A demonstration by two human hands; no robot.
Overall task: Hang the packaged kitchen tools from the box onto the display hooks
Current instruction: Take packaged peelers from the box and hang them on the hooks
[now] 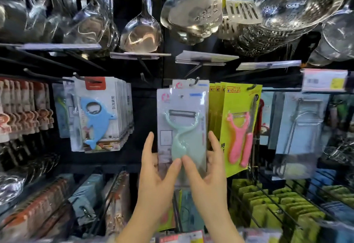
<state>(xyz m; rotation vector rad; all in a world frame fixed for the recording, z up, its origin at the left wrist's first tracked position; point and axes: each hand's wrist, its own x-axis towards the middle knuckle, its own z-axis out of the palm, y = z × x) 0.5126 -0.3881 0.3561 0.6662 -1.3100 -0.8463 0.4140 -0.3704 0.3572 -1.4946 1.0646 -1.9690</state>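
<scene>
head view: both hands hold a packaged mint-green peeler (182, 127) up at the display, left hand (157, 171) and right hand (206, 173) pinching its lower edges, thumbs on the front. its hang hole sits below the hook (194, 82), which already carries matching packs, so this one is not yet hung. the box is out of sight; how many remain is unknowable.

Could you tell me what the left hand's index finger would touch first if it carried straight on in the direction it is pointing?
Probably nothing new: the left hand already grips the mint peeler pack, and its index finger runs up along the pack's left edge. Carried upward, it would likely slide along that edge into the dark gap above; depth is unclear.
</scene>
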